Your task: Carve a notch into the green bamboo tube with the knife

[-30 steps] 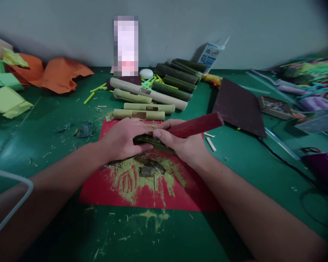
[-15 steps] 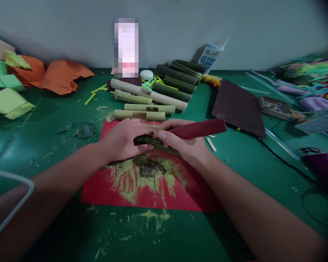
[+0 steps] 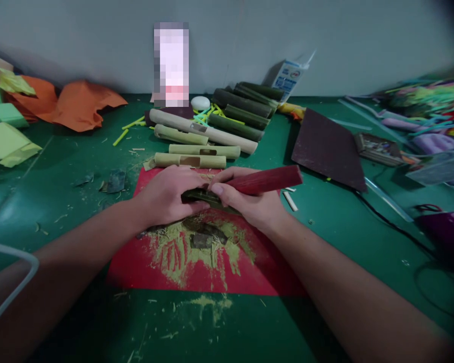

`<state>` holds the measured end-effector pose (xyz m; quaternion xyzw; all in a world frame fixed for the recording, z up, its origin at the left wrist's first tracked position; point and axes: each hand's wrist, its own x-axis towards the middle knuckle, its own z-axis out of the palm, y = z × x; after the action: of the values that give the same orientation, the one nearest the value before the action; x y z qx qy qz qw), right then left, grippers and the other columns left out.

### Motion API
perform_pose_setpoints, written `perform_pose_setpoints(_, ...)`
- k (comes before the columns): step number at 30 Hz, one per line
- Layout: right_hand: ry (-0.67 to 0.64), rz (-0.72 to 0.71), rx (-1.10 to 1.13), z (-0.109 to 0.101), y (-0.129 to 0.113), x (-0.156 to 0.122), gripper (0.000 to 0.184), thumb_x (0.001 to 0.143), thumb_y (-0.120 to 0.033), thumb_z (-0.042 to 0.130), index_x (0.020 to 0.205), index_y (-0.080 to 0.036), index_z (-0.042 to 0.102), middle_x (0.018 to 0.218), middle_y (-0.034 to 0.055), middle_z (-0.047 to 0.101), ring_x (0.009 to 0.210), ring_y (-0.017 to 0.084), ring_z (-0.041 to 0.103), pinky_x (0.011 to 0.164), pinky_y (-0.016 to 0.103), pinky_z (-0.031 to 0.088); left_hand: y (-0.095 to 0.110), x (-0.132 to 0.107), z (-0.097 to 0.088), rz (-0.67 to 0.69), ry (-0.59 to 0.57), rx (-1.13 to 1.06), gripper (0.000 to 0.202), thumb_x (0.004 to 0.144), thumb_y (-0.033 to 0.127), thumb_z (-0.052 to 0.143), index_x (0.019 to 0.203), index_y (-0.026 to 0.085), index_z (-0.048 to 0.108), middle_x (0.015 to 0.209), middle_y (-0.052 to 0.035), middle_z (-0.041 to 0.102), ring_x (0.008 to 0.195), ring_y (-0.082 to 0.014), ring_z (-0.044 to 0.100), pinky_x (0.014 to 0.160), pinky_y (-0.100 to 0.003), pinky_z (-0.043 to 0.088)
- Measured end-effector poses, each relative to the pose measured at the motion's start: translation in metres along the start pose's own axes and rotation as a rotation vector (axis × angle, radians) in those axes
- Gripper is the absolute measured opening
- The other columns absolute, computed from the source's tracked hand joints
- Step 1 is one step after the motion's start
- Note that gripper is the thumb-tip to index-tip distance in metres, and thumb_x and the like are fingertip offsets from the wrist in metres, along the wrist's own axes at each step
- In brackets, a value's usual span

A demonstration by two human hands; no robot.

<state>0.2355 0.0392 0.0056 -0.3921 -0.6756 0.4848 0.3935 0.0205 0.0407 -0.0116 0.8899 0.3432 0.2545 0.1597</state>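
Compared with the frame taken one second ago, the tapered red wooden handle (image 3: 268, 180) lies flatter: its free end is lower. The right hand (image 3: 259, 206) sits slightly closer to the left hand (image 3: 166, 194), which maintains its position. Left grip: grasping the dark green bamboo piece (image 3: 197, 195), located above the red rectangular sheet (image 3: 136, 272). Right grip: grasping the tapered red wooden handle; fingers conceal the tool's working end.

Pale green bamboo dust and shavings (image 3: 174, 257) and flat dark strips (image 3: 206, 239) cover the middle of the sheet, in front of the hands. Directly beyond the hands, pale bamboo tubes with cut openings (image 3: 208, 161) lie side by side on the green tabletop (image 3: 79, 176). Dark green bamboo lengths (image 3: 245, 103) are stacked behind them. To the right: a dark brown flat board (image 3: 327, 148), a black cable (image 3: 391, 218) and a glossy purple object (image 3: 446, 229). To the left: a crumpled orange sheet (image 3: 83, 106). A whitish curved tube (image 3: 33, 264) crosses the view over the left forearm.

A white-and-blue carton (image 3: 287, 75) leans at the wall; its lettering is too small to read.
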Motion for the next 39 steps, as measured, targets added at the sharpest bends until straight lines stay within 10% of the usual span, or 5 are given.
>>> perform_pose_setpoints(12, -0.038, -0.107, -0.066, 0.003, 0.005, 0.0, 0.03, 0.08, -0.052, 0.08, 0.082, -0.022, 0.077, 0.085, 0.0032, 0.077, 0.078, 0.017, 0.07, 0.07, 0.029, 0.056, 0.001, 0.001, -0.001, 0.008, 0.0, 0.052, 0.021, 0.095, 0.034, 0.064, 0.106, 0.019, 0.073, 0.101, -0.0068, 0.079, 0.092, -0.0238, 0.07, 0.077, -0.036, 0.048)
perform_pose_setpoints(26, 0.013, -0.134, -0.247, 0.005, 0.006, -0.002, 0.019, 0.079, -0.034, 0.069, 0.067, -0.021, 0.062, 0.065, -0.0016, 0.065, 0.059, 0.011, 0.053, 0.056, 0.026, 0.043, 0.0, 0.0, -0.003, -0.034, -0.025, 0.01, 0.026, 0.095, 0.04, 0.065, 0.109, 0.021, 0.074, 0.113, -0.0081, 0.08, 0.103, -0.0256, 0.071, 0.087, -0.04, 0.051)
perform_pose_setpoints(39, 0.163, -0.1, -0.149, 0.003, 0.002, -0.006, 0.039, 0.08, -0.061, 0.076, 0.075, -0.025, 0.065, 0.075, 0.0024, 0.069, 0.069, 0.017, 0.06, 0.062, 0.032, 0.05, -0.002, 0.0, -0.003, -0.037, -0.029, -0.019, 0.028, 0.094, 0.041, 0.067, 0.112, 0.021, 0.074, 0.112, -0.008, 0.079, 0.104, -0.0259, 0.071, 0.092, -0.041, 0.052)
